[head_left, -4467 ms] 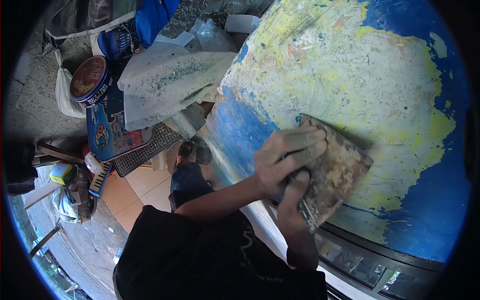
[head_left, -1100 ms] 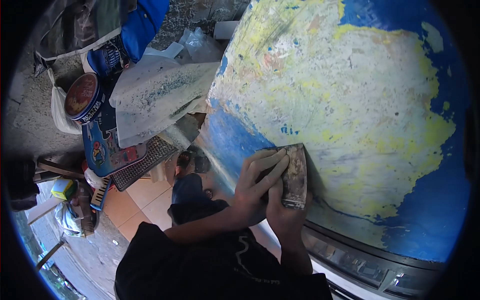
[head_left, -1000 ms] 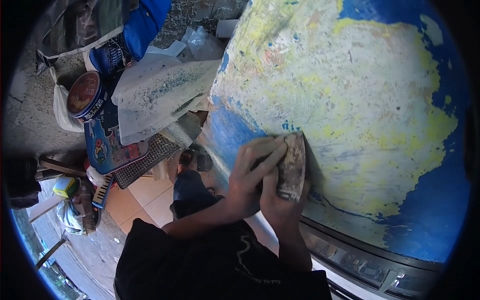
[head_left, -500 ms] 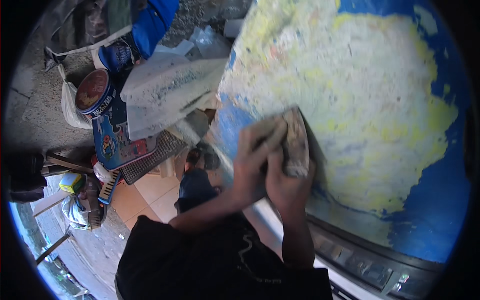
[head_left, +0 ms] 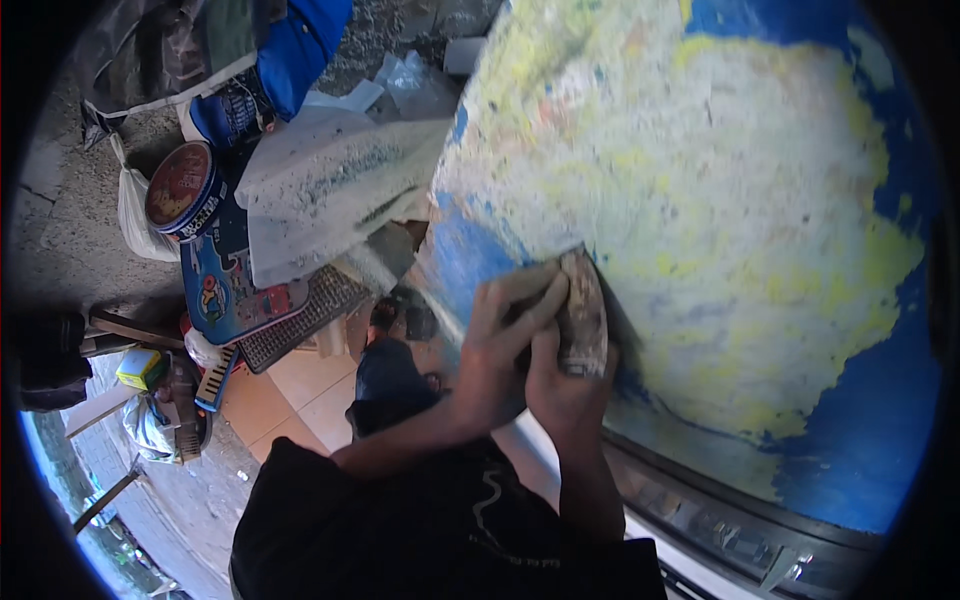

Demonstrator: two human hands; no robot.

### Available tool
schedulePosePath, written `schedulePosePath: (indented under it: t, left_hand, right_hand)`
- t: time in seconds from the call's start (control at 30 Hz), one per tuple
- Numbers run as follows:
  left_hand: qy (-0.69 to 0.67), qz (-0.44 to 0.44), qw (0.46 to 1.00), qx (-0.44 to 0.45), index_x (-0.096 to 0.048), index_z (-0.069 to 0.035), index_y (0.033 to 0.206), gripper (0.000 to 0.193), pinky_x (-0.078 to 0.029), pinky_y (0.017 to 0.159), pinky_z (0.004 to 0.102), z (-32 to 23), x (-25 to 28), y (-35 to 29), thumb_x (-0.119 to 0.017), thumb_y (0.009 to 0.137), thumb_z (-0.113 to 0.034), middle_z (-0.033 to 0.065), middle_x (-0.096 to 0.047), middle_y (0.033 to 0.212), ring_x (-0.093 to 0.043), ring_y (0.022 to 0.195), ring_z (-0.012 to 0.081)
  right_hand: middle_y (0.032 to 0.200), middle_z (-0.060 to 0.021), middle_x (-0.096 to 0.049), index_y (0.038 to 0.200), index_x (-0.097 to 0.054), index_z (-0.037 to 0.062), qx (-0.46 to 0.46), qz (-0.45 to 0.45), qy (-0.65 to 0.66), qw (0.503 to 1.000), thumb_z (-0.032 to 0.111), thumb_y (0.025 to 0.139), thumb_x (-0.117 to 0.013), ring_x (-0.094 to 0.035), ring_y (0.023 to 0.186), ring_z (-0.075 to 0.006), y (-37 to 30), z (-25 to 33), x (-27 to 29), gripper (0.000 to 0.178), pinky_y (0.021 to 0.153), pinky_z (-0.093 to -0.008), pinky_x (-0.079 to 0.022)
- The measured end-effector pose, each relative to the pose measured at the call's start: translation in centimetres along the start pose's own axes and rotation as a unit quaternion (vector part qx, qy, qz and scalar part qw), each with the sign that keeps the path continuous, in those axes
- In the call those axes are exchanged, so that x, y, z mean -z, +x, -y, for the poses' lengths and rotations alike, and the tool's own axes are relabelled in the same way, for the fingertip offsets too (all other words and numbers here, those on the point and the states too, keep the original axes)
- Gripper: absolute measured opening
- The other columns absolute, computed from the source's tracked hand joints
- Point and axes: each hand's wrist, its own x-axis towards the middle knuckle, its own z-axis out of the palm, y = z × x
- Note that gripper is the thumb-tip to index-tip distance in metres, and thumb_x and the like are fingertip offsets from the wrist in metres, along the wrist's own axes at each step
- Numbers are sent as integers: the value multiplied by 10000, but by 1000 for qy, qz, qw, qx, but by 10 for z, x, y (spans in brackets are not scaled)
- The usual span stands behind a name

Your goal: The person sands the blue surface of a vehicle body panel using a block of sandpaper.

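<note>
A worn, narrow sanding block (head_left: 582, 318) lies against a large blue panel (head_left: 870, 430) that looks like a vehicle's bodywork, patched broadly with whitish and yellow filler. Both of my hands grip this block near the panel's left edge. The fingers of my left hand (head_left: 505, 330) press on its left side, bent at the knuckles. At the block's near end my right hand (head_left: 570, 390) is closed around it, thumb along the side. The block's underside is hidden.
Left of the panel, a dusty pale sheet (head_left: 330, 190) hangs over clutter. Beyond it stand a round tub (head_left: 182, 190) with a stained lid, a white plastic bag (head_left: 140, 215) and a blue printed board (head_left: 215, 290). A dark grille-like strip (head_left: 700, 515) borders the panel's near edge.
Both hands and the sanding block have slid a little toward my body and slightly left over the panel. Their grip looks the same.
</note>
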Motion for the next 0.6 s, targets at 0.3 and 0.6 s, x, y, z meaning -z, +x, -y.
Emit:
schedulePosePath:
  t: [0.3,0.6]
  left_hand:
    - [35,22,999,-28,-557,12,1253,513,-405,989,404,-4,9,4,-662,752,-23,179,-508,1272,-491,1168,361]
    - [47,27,998,-31,-547,33,1257,527,-409,990,392,-5,10,2,-639,740,0,180,-509,1289,-495,1173,349]
  right_hand:
    - [808,-232,-657,1032,-577,-87,14,68,-85,994,142,846,-625,-671,722,-392,-1,-1,2,299,622,-404,-524]
    - [780,-230,-638,1045,-583,-91,57,22,2,998,134,850,-622,-670,703,-370,-3,6,6,300,577,-370,-519]
